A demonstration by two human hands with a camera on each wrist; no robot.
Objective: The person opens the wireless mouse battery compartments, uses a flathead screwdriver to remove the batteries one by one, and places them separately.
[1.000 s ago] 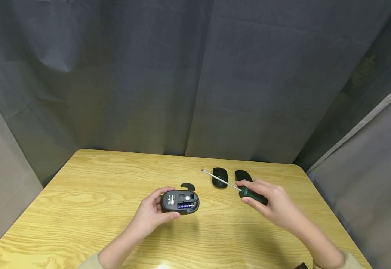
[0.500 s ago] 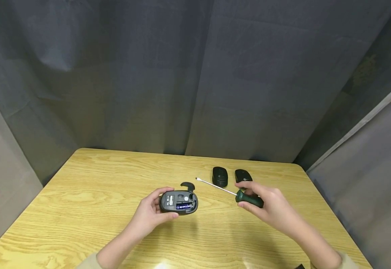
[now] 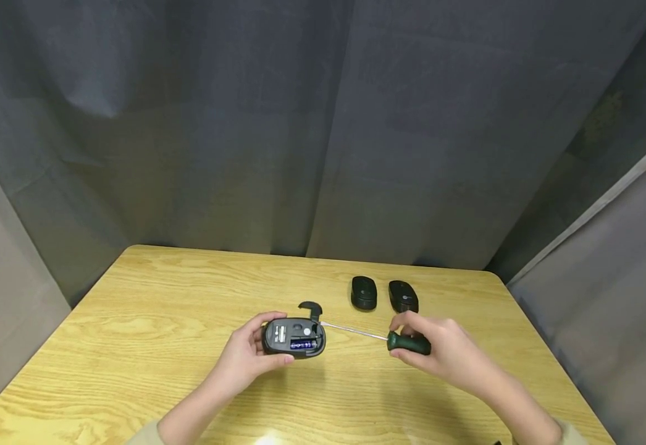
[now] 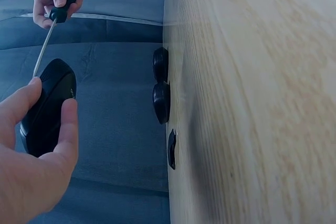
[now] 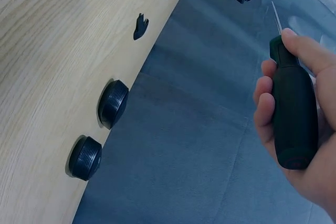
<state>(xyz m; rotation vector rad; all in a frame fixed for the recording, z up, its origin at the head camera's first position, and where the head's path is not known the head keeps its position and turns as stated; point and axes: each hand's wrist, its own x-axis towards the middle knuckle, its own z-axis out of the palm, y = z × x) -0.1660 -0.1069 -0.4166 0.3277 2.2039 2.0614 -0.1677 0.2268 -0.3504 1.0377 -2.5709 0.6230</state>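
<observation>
In the head view, my left hand (image 3: 245,349) holds a black computer mouse (image 3: 283,343) above the table, its underside turned up toward me. A purple-blue battery (image 3: 302,344) sits in the open compartment. My right hand (image 3: 445,349) grips the dark green handle of a flat-blade screwdriver (image 3: 410,343), the shaft pointing left. Its tip is right at the mouse's right end, near the top corner. In the left wrist view, thumb and fingers clasp the sides of the mouse (image 4: 50,108). A small black battery cover (image 3: 313,307) lies on the table just behind the mouse.
Two more black mice stand toward the back of the wooden table (image 3: 162,309), one at centre right (image 3: 364,293) and one mouse (image 3: 403,296) just right of it. Grey curtains (image 3: 234,123) hang behind the table and at the sides.
The screwdriver has moved left and down in the head view, its tip going from near the mice to the held mouse's edge. The held mouse has shifted only slightly.
</observation>
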